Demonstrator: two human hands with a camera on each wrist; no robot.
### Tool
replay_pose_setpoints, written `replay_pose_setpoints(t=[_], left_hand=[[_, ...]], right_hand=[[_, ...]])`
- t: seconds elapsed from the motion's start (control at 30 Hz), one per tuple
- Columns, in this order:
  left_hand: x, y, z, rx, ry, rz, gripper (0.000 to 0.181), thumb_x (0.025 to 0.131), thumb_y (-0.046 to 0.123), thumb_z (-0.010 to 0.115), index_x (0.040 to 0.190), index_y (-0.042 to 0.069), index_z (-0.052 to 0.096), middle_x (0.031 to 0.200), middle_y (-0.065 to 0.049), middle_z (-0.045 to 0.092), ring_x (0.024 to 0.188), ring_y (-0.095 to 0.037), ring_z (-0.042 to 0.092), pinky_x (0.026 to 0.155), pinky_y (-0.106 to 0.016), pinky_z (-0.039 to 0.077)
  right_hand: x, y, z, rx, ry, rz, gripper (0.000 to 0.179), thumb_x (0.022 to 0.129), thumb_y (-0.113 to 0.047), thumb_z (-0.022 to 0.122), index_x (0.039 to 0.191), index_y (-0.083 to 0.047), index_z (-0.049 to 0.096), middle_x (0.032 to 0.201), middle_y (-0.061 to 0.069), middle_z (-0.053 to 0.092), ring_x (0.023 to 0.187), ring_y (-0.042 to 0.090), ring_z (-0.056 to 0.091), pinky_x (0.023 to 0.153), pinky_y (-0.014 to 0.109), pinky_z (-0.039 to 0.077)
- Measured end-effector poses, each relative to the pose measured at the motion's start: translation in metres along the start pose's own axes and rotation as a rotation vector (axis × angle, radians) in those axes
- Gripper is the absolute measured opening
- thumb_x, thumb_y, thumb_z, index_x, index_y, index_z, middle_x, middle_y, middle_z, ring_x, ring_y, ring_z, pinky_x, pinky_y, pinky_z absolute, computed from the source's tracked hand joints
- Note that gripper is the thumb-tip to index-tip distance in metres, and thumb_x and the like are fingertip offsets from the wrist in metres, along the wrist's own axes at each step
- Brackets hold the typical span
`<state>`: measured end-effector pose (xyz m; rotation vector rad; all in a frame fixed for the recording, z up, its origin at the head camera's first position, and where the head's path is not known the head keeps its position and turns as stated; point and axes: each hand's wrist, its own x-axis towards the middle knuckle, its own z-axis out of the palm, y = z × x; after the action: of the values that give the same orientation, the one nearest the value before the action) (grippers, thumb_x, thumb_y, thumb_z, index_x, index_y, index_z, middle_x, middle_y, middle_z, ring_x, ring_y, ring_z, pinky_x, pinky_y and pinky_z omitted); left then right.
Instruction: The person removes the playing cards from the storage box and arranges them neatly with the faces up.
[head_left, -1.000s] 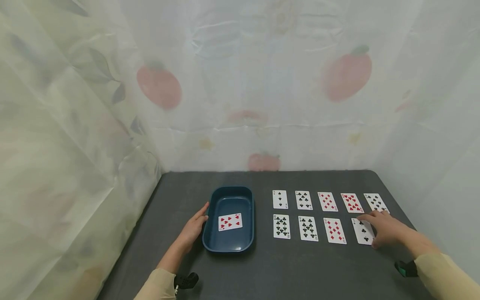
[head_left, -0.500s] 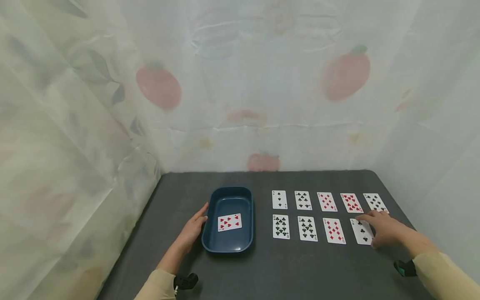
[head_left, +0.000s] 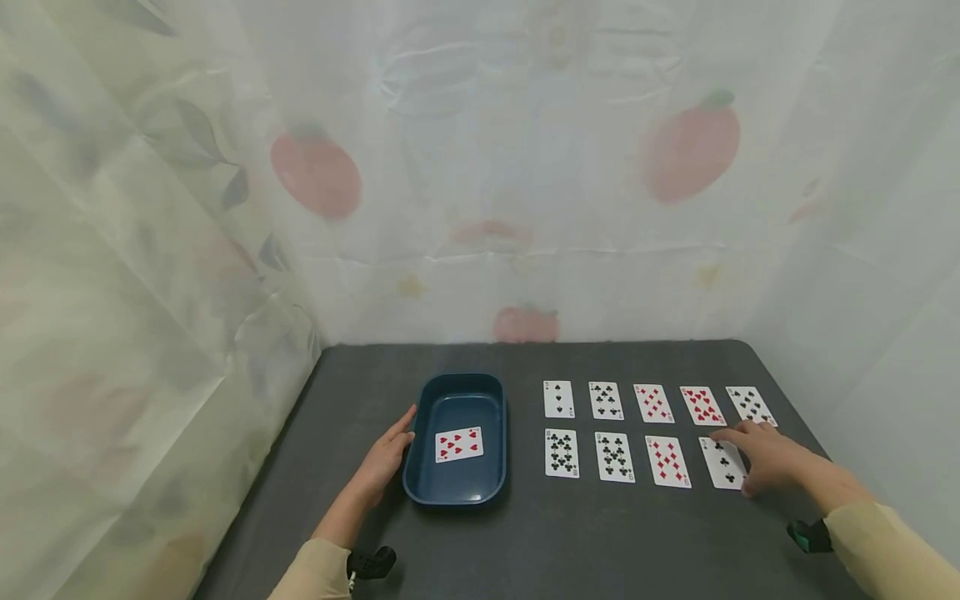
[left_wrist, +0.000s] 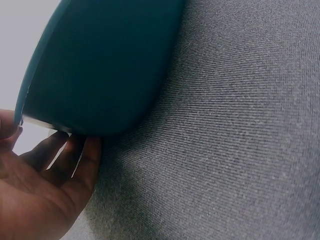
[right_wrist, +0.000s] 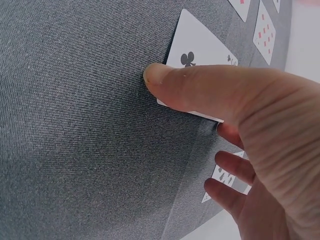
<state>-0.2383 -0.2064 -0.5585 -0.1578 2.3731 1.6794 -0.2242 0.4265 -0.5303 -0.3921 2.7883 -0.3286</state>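
My left hand [head_left: 386, 454] rests beside the deep blue tray [head_left: 455, 492], its fingertips touching the tray's left side. In the left wrist view, the fingers [left_wrist: 82, 167] reach rather straight to the outer wall. A hearts playing card [head_left: 459, 445] lies face up inside the tray. My right hand [head_left: 776, 458] is over a clubs playing card [head_left: 722, 463] at the right end of the front row, thumb and index finger at opposite edges. From the right wrist, the thumb [right_wrist: 200, 90] crosses the clubs card [right_wrist: 192, 45] and hides part of it.
Two rows of face-up cards lie between tray and right hand, including a diamonds card [head_left: 669, 462] and a hearts card [head_left: 703, 406]. A spades card [head_left: 752, 404] sits just behind my right hand. Patterned curtains [head_left: 525, 208] border the dark table [head_left: 570, 542].
The clubs card under my right hand has shifted very slightly left. The left hand and the tray show no clear movement of their own.
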Motion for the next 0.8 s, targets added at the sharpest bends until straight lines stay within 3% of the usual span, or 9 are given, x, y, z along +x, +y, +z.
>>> replay_pose_setpoints(t=[0.57, 0.8], left_hand=[[-0.001, 0.000, 0.000, 0.005, 0.001, 0.007, 0.055, 0.110, 0.026, 0.040, 0.164, 0.030, 0.027, 0.171, -0.007, 0.016, 0.156, -0.036, 0.010, 0.119, -0.062, 0.010], [0.000, -0.001, 0.000, -0.002, -0.004, 0.012, 0.056, 0.110, 0.025, 0.040, 0.164, 0.028, 0.027, 0.170, -0.007, 0.016, 0.156, -0.036, 0.010, 0.119, -0.062, 0.011]], right_hand=[[0.001, -0.001, 0.000, 0.011, -0.008, 0.031, 0.091, 0.060, -0.019, 0.093, 0.141, 0.000, 0.055, 0.129, 0.033, 0.050, 0.120, 0.059, 0.044, 0.088, 0.072, 0.044], [0.005, -0.014, -0.001, -0.005, 0.094, -0.011, 0.090, 0.065, -0.027, 0.092, 0.142, 0.000, 0.055, 0.129, 0.030, 0.053, 0.118, 0.054, 0.048, 0.090, 0.071, 0.044]])
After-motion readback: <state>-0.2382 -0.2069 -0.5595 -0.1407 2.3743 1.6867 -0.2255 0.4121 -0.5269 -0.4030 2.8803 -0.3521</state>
